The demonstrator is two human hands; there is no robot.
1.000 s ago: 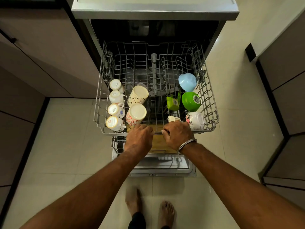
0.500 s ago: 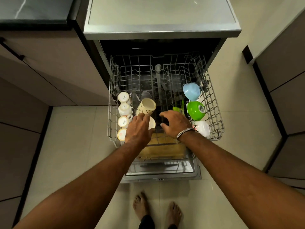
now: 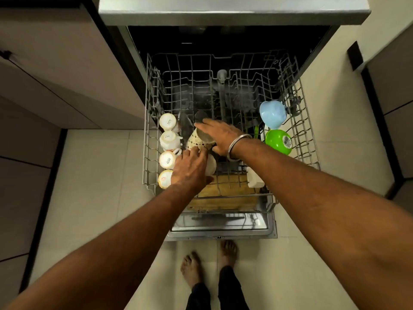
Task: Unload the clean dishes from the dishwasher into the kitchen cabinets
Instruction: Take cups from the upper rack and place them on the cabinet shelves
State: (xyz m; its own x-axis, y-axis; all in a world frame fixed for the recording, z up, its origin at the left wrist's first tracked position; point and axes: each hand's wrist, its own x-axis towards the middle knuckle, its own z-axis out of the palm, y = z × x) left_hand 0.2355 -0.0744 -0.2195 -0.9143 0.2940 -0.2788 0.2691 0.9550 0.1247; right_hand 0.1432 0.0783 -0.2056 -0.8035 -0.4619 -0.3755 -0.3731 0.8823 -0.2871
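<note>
The dishwasher's upper wire rack [image 3: 149, 139] is pulled out over the open door. My right hand [image 3: 221, 136] lies over the base of a cream patterned mug [image 3: 197, 142], fingers spread across it. My left hand [image 3: 190, 170] covers a second cream mug [image 3: 211, 164] just in front, its fingers curled over the mug. Several small white cups [image 3: 168, 122] stand upside down in a row along the rack's left side. A light blue bowl [image 3: 273, 113] and a green bowl [image 3: 278, 142] sit at the right.
A wooden board [image 3: 225, 193] lies in the lower rack beneath. A white item [image 3: 254, 180] sits at the rack's front right. Cabinet fronts [image 3: 55, 70] flank the dishwasher on both sides. My bare feet [image 3: 192, 267] stand on the tiled floor before the door [image 3: 223, 222].
Both hands left the rack's front rim and reached in. The right hand went farther back onto the patterned mug; the left settled on the nearer mug.
</note>
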